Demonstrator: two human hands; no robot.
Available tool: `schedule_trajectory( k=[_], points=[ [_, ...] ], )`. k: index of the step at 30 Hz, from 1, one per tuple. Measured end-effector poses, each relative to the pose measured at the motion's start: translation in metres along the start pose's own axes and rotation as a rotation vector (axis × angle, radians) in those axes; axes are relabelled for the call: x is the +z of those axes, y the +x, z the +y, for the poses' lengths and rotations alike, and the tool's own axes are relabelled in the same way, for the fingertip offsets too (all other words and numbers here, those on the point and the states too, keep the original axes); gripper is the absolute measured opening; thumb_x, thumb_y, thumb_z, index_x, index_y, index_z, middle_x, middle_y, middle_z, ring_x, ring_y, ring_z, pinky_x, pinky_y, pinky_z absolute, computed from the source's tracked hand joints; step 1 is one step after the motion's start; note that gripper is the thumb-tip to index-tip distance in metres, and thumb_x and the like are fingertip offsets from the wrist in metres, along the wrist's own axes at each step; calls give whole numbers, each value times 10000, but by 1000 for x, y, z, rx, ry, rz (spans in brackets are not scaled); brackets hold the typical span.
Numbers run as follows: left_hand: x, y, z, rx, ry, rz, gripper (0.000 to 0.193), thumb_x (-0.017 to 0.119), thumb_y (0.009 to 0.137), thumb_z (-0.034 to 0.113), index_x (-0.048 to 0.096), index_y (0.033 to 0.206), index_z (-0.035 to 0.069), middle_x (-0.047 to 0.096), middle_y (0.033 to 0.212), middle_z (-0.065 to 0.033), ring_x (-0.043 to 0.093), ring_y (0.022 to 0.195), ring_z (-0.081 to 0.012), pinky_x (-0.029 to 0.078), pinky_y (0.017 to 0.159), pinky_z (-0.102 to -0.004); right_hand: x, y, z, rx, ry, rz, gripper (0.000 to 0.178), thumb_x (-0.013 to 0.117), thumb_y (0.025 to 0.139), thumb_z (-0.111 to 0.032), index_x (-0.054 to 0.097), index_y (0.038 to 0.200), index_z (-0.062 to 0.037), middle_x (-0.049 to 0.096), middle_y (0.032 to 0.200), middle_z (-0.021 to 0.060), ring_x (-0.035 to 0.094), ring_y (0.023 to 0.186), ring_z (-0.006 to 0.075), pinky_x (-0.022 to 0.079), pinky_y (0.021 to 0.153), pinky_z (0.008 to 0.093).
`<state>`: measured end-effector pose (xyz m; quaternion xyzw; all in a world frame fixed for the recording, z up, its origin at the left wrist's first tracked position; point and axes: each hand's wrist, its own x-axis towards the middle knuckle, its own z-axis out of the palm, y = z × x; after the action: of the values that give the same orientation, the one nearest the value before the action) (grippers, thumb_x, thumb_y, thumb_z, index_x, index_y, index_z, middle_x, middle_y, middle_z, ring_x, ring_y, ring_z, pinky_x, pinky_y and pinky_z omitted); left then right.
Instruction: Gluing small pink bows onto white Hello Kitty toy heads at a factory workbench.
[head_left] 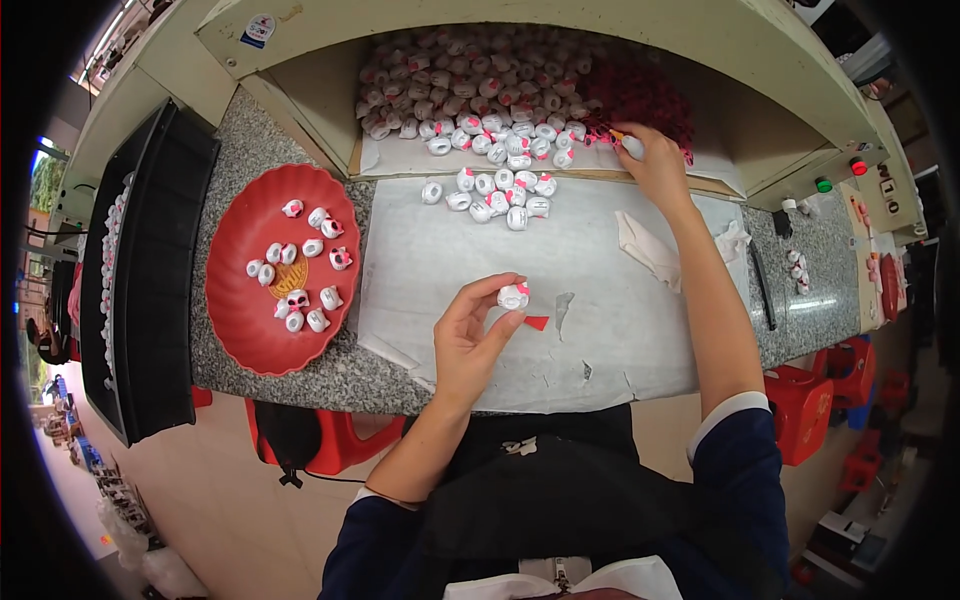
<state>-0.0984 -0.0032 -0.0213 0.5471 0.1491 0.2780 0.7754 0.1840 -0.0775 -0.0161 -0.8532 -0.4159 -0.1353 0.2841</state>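
Observation:
My left hand (466, 342) is closed, with thumb and fingertips pinching a small white figurine head (513, 296) that has a pink patch on its side. It is held over the white paper sheet (430, 270). My right hand (656, 166) reaches to the far right, closed around a small white bottle-like object (632, 147) with an orange tip. That tip is at the edge of a heap of small dark-pink pieces (640, 100). Whether the fingers also touch a piece is too small to tell. A red scrap (537, 323) lies beside my left thumb.
Many white heads (470, 85) are heaped under the hood, with a smaller group (485, 200) in front. On the left stand a red scalloped plate (230, 320) holding several finished-looking heads and a black tray (150, 270). A crumpled white cloth (648, 250) lies near my right forearm.

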Motion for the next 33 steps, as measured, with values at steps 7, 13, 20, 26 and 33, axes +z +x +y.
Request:
schedule_trajectory(
  k=[7,13,20,26,33],
  points=[
    [-3,-2,-2,28,28,3,331,537,713,-60,456,1030,-13,520,1013,-125,523,897,-174,399,793,-263,-12,-2,-10,-2,-54,-100,143,587,663,-92,558,794,-43,573,785,120,549,741,266,418,647,315],
    [0,-3,1,-3,-61,-9,320,554,716,-52,474,1024,-23,515,1016,-109,501,906,-150,415,776,-256,-49,-47,-54,348,676,-175,72,592,687,-46,540,707,-2,542,672,46,495,577,103,393,514,228],
    [3,-2,-5,142,65,19,287,554,707,-61,512,987,-17,520,1009,-121,500,934,-168,417,787,-266,-53,-117,-122,543,1329,-405,101,604,661,18,527,727,20,540,699,74,499,559,115,414,518,211],
    [1,-2,-8,238,255,3,298,563,652,-88,548,938,-6,542,980,-130,517,924,-218,416,778,-285,-44,-116,-130,429,1211,-487,80,606,669,20,549,726,18,550,696,68,508,594,105,415,532,205],
    [1,-1,-2,250,318,-78,283,566,665,-75,549,938,-2,539,995,-124,507,945,-217,414,778,-291,-43,-114,-130,390,1138,-436,68,610,665,18,569,719,14,559,691,54,503,618,95,397,537,196]
  ],
)
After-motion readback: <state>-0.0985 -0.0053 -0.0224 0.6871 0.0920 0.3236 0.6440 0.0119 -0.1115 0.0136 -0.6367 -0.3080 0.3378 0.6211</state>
